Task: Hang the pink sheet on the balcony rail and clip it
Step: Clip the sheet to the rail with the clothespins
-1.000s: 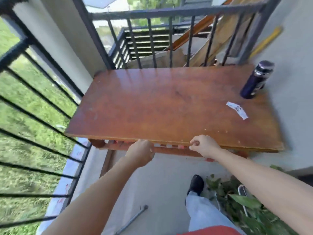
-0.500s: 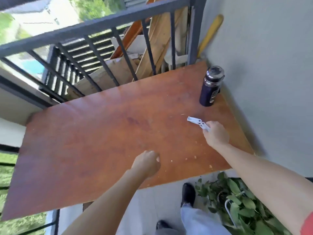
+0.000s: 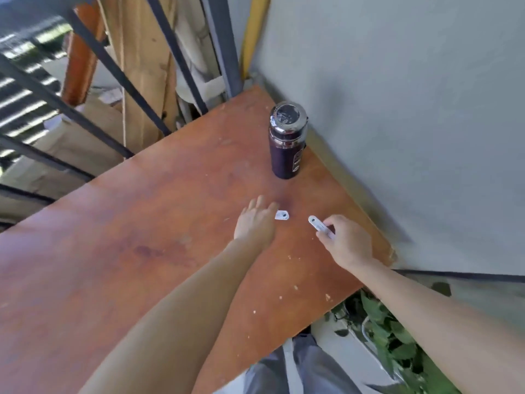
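Clips first: a small white plastic clip [image 3: 282,215] lies flat on the reddish-brown wooden worktop [image 3: 136,251] at centre frame, touching the fingertips of the left hand [image 3: 255,223], whose fingers are spread loosely and grip nothing; a second white plastic clip [image 3: 319,225], just right of it, is pinched by the curled fingers of the right hand [image 3: 345,243]; no pink sheet shows; above them a dark purple metal flask [image 3: 287,140] stands upright near the grey wall [image 3: 412,109]; dark metal railing bars [image 3: 85,52] cross the upper left; green leaves [image 3: 392,331] sit lower right.
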{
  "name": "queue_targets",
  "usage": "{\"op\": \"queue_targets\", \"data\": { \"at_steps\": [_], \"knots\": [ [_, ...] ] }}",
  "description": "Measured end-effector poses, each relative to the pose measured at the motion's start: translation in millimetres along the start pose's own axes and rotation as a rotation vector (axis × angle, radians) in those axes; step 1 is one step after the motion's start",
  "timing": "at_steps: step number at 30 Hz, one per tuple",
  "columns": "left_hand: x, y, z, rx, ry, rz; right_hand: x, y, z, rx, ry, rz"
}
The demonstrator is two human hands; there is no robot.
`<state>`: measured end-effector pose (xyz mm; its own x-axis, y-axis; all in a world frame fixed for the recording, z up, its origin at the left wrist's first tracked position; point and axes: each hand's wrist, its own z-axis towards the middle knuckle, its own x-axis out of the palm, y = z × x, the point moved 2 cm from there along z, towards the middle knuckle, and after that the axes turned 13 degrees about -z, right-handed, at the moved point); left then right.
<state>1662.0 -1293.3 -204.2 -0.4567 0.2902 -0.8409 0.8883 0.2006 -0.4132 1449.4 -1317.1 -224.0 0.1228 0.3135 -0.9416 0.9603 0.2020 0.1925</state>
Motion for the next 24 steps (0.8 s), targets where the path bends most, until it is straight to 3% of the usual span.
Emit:
{"op": "queue_targets", "data": {
  "at_steps": [5,10,15,24],
  "knots": [
    [22.6,-3.1,21.5,0.072,-0.006,0.084,-4.8,-24.4,-9.7,0.061,-0.027,0.104],
    [21.1,12.6,-2.7,0.055,-0.081,-0.009,-7.0,-11.7,-8.7,-0.032,0.008,0.155],
    [-9.7,42.9,-82.8,-0.188,-0.094,-0.026,-18.1,51.0,-3.7,-0.249,0.095,0.136],
    [-16.0,98.3,-320.7,-0.724,-0.263,-0.188,-9.9,208.0,-84.8,-0.907,0.176,-0.129]
  ]
}}
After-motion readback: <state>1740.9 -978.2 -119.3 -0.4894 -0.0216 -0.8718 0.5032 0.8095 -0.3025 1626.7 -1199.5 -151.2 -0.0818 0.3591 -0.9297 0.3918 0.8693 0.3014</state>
